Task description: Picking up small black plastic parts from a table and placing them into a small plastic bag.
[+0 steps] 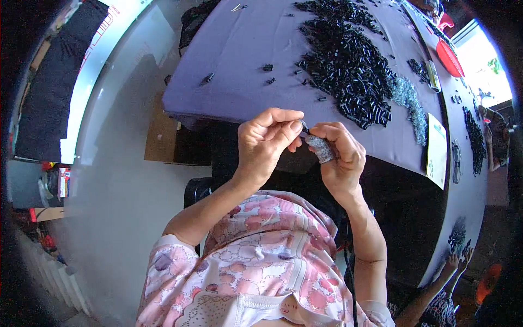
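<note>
My left hand [264,141] is raised just off the near edge of the table, thumb and index finger pinched together. What sits in that pinch is too small to make out. Close beside it, my right hand [346,155] grips a small black piece [306,131] between its fingertips. A grey, speckled finger cover [321,149] wraps one digit of my right hand. The fingertips of both hands meet around the black piece, which they partly hide. Beyond them lies a large heap of small black cylindrical parts [354,71].
A purple cloth covers the table [229,71], with a few loose black parts [268,68] on it. Right of the heap are a pile of clear small pieces [411,106], a pale card [436,150] and a red basket [450,57]. Another person's hands [457,260] show at lower right.
</note>
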`<state>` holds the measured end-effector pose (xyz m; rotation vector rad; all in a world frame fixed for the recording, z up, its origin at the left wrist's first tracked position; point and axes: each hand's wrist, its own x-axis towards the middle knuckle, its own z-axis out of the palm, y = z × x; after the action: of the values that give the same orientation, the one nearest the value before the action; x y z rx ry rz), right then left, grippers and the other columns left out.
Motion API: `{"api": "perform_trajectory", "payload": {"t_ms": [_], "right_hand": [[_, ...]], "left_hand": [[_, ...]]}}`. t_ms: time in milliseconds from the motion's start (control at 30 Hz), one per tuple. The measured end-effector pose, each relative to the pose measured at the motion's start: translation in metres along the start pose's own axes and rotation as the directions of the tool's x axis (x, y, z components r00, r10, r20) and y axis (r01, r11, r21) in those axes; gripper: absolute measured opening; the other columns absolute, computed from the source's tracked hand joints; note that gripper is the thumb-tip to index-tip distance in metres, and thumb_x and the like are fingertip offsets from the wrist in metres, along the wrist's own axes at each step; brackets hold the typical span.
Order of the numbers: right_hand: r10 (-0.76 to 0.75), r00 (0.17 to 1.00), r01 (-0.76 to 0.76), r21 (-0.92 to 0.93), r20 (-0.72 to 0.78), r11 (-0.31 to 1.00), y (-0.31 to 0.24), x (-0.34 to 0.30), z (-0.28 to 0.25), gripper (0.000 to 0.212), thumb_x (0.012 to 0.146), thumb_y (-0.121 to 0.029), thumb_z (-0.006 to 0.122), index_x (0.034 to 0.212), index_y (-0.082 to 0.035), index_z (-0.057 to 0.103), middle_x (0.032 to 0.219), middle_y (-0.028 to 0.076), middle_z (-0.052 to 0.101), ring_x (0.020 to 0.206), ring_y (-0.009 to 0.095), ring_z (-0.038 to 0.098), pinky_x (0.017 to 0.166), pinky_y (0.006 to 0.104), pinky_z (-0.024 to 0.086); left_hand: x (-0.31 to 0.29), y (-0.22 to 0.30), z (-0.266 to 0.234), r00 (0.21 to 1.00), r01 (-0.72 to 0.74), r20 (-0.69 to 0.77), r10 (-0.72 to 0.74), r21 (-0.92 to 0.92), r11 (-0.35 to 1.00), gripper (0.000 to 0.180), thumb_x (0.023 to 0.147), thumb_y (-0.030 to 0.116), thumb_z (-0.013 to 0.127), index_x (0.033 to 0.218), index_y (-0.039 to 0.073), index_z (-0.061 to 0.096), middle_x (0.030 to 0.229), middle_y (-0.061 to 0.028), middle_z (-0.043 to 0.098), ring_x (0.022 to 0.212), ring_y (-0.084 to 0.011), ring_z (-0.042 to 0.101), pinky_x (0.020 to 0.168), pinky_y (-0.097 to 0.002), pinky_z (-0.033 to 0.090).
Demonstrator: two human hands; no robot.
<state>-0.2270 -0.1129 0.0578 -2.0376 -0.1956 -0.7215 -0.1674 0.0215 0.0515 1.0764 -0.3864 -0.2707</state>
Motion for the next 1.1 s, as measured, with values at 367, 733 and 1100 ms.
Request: {"api": "perform_trajectory", "payload": {"t_ms": [367,733,1100], "right_hand": [[-0.14,0.989,0.147,-0.183,0.048,0.972,-0.009,0.002,-0.004,0.041,0.052,0.012,0.048,0.09,-0.001,0.055,0.086,0.014,0.057,0.076,0.03,0.059,0.066,0.0348,0.048],[-0.142,0.99,0.141,-0.153,0.001,0.978,-0.005,0.001,-0.002,0.04,0.052,0.012,0.048,0.089,-0.002,0.054,0.083,0.013,0.057,0.074,0.029,0.058,0.063,0.0337,0.048],[-0.007,0.998,0.001,0.098,0.061,0.995,0.015,0.009,-0.006,0.02,0.064,-0.002,0.067,0.08,-0.001,0.056,0.074,0.007,0.057,0.064,0.017,0.056,0.058,0.0263,0.045]], "left_hand": [[0.0,-0.001,0.0,1.0,-0.022,0.018,0.022,0.027,0.999,0.011,0.082,0.001,0.056,0.092,-0.001,0.061,0.074,-0.0024,0.059,0.059,-0.0056,0.053,0.053,-0.0181,0.044],[-0.004,-0.005,0.003,0.999,0.045,-0.003,-0.045,-0.05,0.998,0.012,0.083,0.001,0.055,0.093,-0.001,0.061,0.075,-0.0039,0.06,0.061,-0.0068,0.055,0.055,-0.0198,0.046],[0.01,-0.001,-0.005,0.957,0.289,0.057,-0.284,-0.243,0.926,0.02,0.08,0.001,0.057,0.099,0.0,0.051,0.071,-0.0048,0.055,0.053,-0.0098,0.051,0.049,-0.0218,0.042]]}}
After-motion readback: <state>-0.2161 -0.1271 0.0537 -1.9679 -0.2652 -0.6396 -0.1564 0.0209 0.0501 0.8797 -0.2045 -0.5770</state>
